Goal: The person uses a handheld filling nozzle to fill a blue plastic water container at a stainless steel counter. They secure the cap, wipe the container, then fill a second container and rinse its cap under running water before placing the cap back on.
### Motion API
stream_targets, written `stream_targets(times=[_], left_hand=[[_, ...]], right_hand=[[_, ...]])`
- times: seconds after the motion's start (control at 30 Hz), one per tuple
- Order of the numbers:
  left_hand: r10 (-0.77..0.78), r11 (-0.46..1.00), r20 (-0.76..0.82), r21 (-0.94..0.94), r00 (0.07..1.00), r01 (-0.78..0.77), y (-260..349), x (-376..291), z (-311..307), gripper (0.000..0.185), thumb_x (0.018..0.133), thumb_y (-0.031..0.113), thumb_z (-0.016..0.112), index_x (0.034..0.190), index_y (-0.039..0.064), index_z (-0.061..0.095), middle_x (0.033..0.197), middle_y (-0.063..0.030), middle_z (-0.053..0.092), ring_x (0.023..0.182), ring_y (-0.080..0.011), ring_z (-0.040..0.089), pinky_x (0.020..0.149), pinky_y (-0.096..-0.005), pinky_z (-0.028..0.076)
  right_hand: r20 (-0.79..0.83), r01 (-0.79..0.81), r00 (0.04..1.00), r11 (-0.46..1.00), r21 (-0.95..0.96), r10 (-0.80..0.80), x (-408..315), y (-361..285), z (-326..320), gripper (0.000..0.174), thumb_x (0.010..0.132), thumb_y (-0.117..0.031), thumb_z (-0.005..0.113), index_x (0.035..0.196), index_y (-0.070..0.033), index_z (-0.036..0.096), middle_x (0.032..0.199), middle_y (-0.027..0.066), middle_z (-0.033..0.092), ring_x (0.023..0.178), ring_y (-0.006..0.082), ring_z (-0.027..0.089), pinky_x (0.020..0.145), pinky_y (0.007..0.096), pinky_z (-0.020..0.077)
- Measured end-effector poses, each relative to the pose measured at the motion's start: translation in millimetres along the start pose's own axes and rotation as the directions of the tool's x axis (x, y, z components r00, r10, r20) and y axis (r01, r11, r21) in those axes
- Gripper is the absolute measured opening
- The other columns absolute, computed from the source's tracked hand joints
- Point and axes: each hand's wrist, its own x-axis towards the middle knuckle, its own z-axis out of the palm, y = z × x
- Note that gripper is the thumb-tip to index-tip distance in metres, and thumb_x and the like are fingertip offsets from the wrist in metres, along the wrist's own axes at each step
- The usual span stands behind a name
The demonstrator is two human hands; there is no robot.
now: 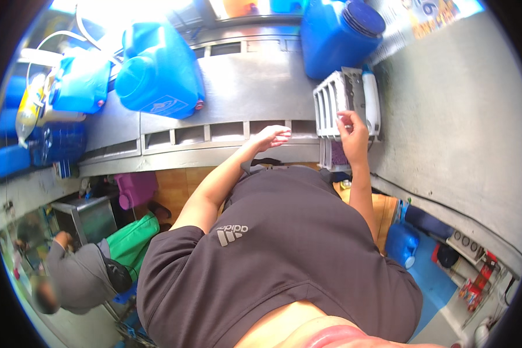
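My left hand [273, 137] hangs over the front edge of a stainless-steel counter [256, 82]. Its fingers are loosely bent and apart, and nothing shows in it. My right hand [355, 135] is raised in front of a white slotted rack [329, 103] on the counter's right side. Thumb and index finger are bent towards each other near the rack; whether they touch it or pinch something small cannot be made out. A white tube or bottle [371, 100] with a blue top stands at the rack's right.
Blue plastic jerrycans [158, 74] stand on the counter's left; another big blue container [337, 39] is behind the rack. A metal wall or panel [448, 108] bounds the right. At lower left, another person in a grey top [80, 278] works beside a metal cabinet [89, 217].
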Motion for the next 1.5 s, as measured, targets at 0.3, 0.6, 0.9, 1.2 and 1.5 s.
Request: stream_targets(times=[0.3,0.6,0.9,1.2,1.5], left_hand=[[0.194,0.924,-0.359,-0.247,0.913,-0.293,49,-40,-73,0.034,0.096,0.029,0.056,0.124,0.01,0.059,0.117,-0.0045,0.065,0.096,-0.0137,0.062,0.079,-0.0252,0.051],[0.191,0.817,-0.595,-0.345,0.78,-0.463,159,-18,-158,0.022,0.095,0.029,0.054,0.105,0.011,0.061,0.095,-0.0045,0.066,0.08,-0.0162,0.062,0.065,-0.0281,0.05],[0.202,0.502,-0.7,-0.527,0.685,-0.686,339,106,-275,0.026,0.096,0.028,0.052,0.113,0.007,0.056,0.11,-0.0055,0.063,0.095,-0.0214,0.061,0.072,-0.0323,0.052],[0.144,0.526,-0.646,-0.592,0.75,-0.611,380,168,-361,0.06,0.101,0.049,0.042,0.142,0.006,0.035,0.124,-0.0108,0.062,0.108,-0.0267,0.061,0.079,-0.035,0.051],[0.125,0.331,-0.806,-0.516,0.579,-0.79,397,165,-365,0.038,0.103,0.049,0.036,0.098,0.017,0.056,0.1,0.0016,0.072,0.095,-0.0164,0.062,0.078,-0.0306,0.049]], right_hand=[[0.466,0.154,0.868,0.985,0.081,-0.174,7,-22,65,0.02,0.087,-0.007,0.065,0.106,-0.004,0.065,0.083,0.0087,0.063,0.071,0.017,0.061,0.065,0.0296,0.0501],[0.531,0.236,0.814,0.97,0.065,-0.233,36,-63,127,0.022,0.087,-0.016,0.065,0.107,-0.007,0.064,0.084,0.0099,0.063,0.073,0.0261,0.063,0.069,0.0372,0.0506],[0.354,-0.089,0.935,0.972,0.218,0.006,44,-49,125,0.021,0.087,-0.007,0.065,0.107,-0.002,0.065,0.086,0.0105,0.065,0.075,0.0182,0.065,0.068,0.0299,0.0517],[0.16,-0.36,0.924,0.931,0.061,0.347,44,3,107,0.022,0.086,-0.006,0.066,0.108,-0.002,0.066,0.084,0.0085,0.067,0.07,0.0148,0.064,0.065,0.0269,0.0514],[0.29,-0.378,0.898,0.918,0.124,0.331,74,-21,125,0.021,0.087,-0.005,0.065,0.108,-0.002,0.066,0.082,0.0057,0.065,0.072,0.012,0.062,0.065,0.0254,0.0502]])
